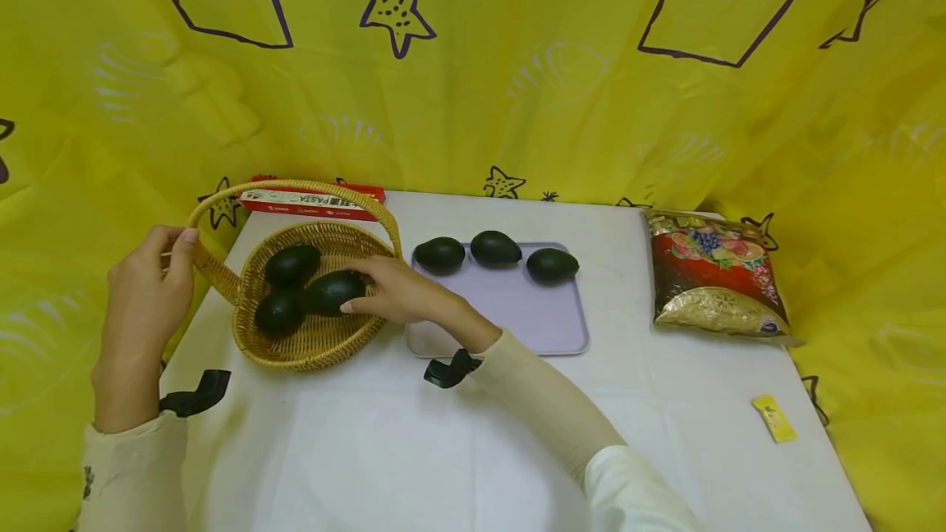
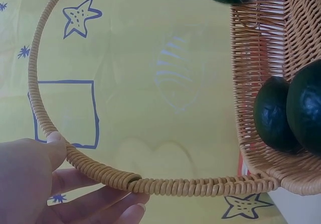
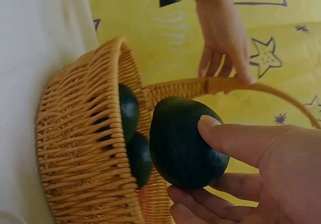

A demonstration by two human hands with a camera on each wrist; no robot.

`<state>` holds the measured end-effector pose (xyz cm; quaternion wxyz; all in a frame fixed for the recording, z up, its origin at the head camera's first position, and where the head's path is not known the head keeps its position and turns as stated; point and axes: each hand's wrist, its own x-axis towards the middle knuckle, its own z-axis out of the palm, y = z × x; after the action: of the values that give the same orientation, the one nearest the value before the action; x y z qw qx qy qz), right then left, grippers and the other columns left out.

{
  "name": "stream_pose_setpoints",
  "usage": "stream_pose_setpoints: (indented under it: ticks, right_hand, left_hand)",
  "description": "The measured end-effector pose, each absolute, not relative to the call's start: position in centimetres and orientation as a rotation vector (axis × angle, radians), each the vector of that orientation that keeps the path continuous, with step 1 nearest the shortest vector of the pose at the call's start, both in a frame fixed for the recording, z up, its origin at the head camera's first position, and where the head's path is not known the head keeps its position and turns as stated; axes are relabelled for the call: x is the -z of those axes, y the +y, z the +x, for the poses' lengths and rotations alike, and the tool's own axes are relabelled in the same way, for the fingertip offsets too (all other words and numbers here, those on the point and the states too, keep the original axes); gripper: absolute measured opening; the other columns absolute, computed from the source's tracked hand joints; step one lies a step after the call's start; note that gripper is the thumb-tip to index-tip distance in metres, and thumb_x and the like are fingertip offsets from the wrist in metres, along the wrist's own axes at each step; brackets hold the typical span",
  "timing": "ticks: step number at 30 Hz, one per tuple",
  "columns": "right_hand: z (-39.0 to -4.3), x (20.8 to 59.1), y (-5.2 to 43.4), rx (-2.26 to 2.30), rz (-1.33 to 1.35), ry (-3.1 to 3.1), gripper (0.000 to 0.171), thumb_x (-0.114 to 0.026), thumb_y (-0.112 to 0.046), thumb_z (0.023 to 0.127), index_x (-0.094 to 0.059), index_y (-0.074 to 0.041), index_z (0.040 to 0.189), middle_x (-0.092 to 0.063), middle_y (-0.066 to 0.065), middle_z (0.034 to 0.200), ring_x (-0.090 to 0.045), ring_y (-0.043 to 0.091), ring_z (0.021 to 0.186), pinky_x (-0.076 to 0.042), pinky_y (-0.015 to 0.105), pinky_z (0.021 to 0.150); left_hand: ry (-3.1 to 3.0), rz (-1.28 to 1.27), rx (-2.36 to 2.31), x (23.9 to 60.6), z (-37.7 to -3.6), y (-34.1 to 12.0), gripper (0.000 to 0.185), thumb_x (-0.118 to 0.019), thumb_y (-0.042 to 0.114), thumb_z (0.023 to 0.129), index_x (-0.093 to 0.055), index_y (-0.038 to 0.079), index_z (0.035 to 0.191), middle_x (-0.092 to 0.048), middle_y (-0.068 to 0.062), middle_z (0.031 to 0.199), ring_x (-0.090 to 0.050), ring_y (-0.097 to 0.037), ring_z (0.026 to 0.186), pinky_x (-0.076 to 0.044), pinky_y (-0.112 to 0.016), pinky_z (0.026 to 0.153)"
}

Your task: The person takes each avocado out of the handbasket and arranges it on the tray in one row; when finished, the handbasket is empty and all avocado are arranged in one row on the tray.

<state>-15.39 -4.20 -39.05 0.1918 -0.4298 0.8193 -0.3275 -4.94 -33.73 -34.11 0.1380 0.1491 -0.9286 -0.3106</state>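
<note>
A wicker basket (image 1: 310, 343) (image 3: 85, 143) with a hoop handle (image 1: 296, 187) (image 2: 165, 186) stands at the left of the white table. My left hand (image 1: 151, 286) (image 2: 55, 184) grips the handle at its left end. Over the basket, my right hand (image 1: 395, 290) (image 3: 251, 174) holds a dark green avocado (image 1: 334, 291) (image 3: 183, 142) between thumb and fingers. Two more avocados (image 1: 291, 265) (image 2: 273, 114) lie inside the basket. Three others (image 1: 495, 249) sit along the far edge of a lilac tray (image 1: 517, 310).
A red pasta box (image 1: 310, 199) lies behind the basket. A red and gold snack bag (image 1: 713, 277) rests at the right, with a small yellow sachet (image 1: 774, 419) near the right edge. Yellow patterned cloth (image 1: 473, 64) surrounds the table.
</note>
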Motion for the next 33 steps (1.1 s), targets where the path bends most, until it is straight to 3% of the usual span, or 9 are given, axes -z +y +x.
stream_pose_setpoints:
  ticks: [9,22,27,33]
  right_hand:
    - [-14.3,38.0,-0.8,1.001,-1.195,2.280,0.061,-0.072,-0.035,0.102,-0.052,-0.012,0.155,-0.061,0.004,0.140,-0.057,0.013,0.117,-0.050,0.024,0.099]
    - [-14.0,39.0,4.0,1.135,-1.100,2.244,0.059,-0.075,-0.030,0.100,-0.054,-0.011,0.153,-0.058,0.008,0.142,-0.059,0.021,0.131,-0.050,0.040,0.115]
    - [-14.0,39.8,5.2,1.155,-1.074,2.245,0.061,-0.075,-0.029,0.100,-0.053,-0.010,0.154,-0.057,0.010,0.147,-0.059,0.024,0.132,-0.049,0.043,0.116]
    - [-14.0,40.4,6.2,1.179,-1.061,2.253,0.060,-0.077,-0.026,0.099,-0.054,-0.009,0.153,-0.059,0.011,0.142,-0.061,0.026,0.131,-0.050,0.045,0.115]
  left_hand:
    - [-2.700,0.425,0.893,34.0,-4.9,-33.7,0.063,-0.034,0.047,0.114,-0.051,-0.004,0.146,-0.058,-0.038,0.141,-0.053,-0.063,0.129,-0.043,-0.079,0.102]
    - [-2.692,0.419,0.879,34.2,-4.9,-33.8,0.062,-0.035,0.047,0.114,-0.052,-0.005,0.145,-0.059,-0.038,0.140,-0.054,-0.063,0.128,-0.043,-0.079,0.101]
    - [-2.690,0.417,0.880,34.1,-4.9,-33.8,0.062,-0.035,0.046,0.115,-0.052,-0.005,0.145,-0.059,-0.038,0.140,-0.054,-0.063,0.128,-0.043,-0.079,0.101]
    - [-2.687,0.421,0.891,34.1,-5.0,-33.7,0.063,-0.035,0.047,0.114,-0.051,-0.005,0.146,-0.059,-0.038,0.140,-0.054,-0.063,0.128,-0.044,-0.079,0.101]
